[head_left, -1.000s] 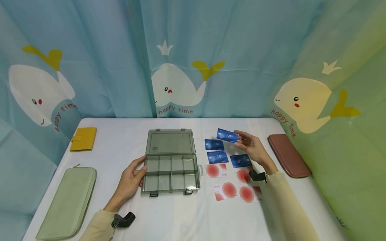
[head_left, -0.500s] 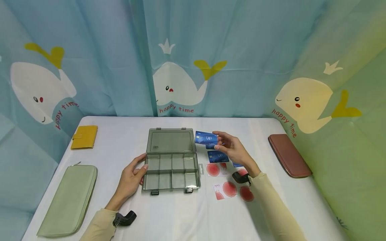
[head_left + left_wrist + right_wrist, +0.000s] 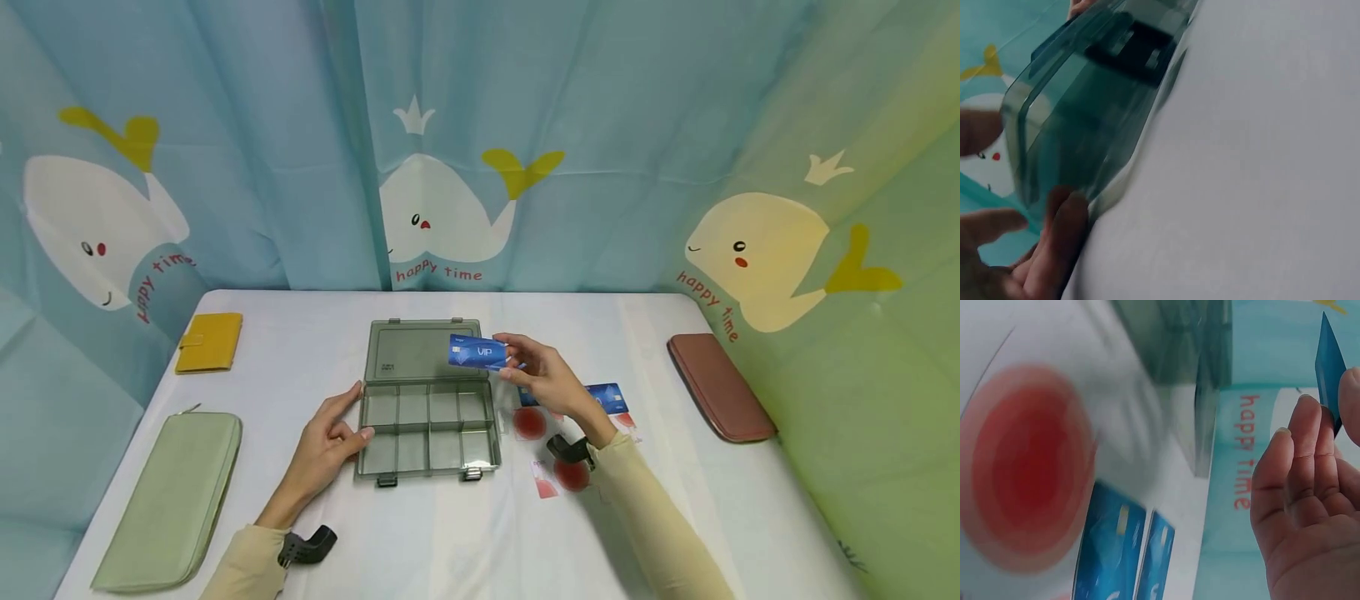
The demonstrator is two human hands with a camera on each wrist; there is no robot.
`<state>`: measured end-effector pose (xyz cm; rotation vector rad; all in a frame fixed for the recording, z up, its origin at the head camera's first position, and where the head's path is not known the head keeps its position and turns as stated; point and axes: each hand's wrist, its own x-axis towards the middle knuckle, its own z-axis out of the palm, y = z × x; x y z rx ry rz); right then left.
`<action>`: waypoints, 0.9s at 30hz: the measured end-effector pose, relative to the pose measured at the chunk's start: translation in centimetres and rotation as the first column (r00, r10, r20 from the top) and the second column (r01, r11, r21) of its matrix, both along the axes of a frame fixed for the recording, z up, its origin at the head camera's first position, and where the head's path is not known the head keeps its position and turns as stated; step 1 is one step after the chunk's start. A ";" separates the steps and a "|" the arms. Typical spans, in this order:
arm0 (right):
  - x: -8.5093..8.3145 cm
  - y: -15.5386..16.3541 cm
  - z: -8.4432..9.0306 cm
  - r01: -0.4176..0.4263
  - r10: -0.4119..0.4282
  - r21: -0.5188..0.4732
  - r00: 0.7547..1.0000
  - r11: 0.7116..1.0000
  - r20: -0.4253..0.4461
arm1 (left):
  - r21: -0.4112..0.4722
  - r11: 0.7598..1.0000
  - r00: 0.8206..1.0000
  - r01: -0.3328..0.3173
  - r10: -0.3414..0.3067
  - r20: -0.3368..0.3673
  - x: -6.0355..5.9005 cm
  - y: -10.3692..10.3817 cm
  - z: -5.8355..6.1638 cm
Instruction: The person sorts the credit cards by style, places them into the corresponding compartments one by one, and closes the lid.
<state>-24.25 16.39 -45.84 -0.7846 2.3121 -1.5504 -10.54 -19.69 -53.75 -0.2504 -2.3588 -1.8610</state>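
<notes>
In the head view my right hand (image 3: 555, 383) pinches a blue VIP card (image 3: 477, 352) between thumb and fingers, over the raised lid of a clear grey compartment box (image 3: 408, 408). The right wrist view shows that card (image 3: 1330, 369) nearly edge-on. At the box's left side, my left hand (image 3: 321, 450) grips the edge, thumb at the rim and fingers along the outer wall. No cards show in the box's compartments. Other blue cards (image 3: 610, 398) lie right of the box, partly hidden under my right arm, with red-and-white cards (image 3: 530, 423) nearer me.
A yellow wallet (image 3: 210, 342) and a long green zip wallet (image 3: 172, 500) lie along the left of the white table (image 3: 435, 542). On the right edge rests a brown wallet (image 3: 720, 387). A whale-print curtain (image 3: 300, 167) hangs behind and at the sides.
My right hand has carried the blue card leftward from above the other cards to over the box's lid. The left hand has stayed at the box's left edge.
</notes>
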 end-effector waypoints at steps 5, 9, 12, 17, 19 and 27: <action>0.5 -1.4 0.0 -0.038 0.038 0.007 0.999 0.999 0.004 | -0.106 0.989 0.993 0.106 -0.111 -0.040 0.8 -1.2 0.4; 0.7 -2.5 0.3 -0.067 0.067 0.005 0.998 0.998 0.010 | -0.209 0.962 0.983 0.175 -0.183 -0.019 1.1 -1.9 0.8; 0.8 -3.2 0.4 -0.081 0.081 0.011 0.997 0.997 0.003 | -0.264 0.943 0.978 0.204 -0.205 0.021 1.2 -2.2 1.0; 1.0 -4.1 0.2 -0.104 0.104 0.009 0.995 0.995 0.006 | -0.286 0.931 0.974 0.227 -0.221 0.055 1.0 -2.4 1.0; 1.1 -4.4 0.0 -0.114 0.114 0.014 0.993 0.993 0.009 | -0.271 0.935 0.973 0.230 -0.221 0.063 0.8 -2.3 0.9; 1.6 -5.8 0.1 -0.138 0.138 0.017 0.990 0.990 0.027 | -0.216 0.946 0.970 0.243 -0.234 0.067 0.5 -2.3 0.8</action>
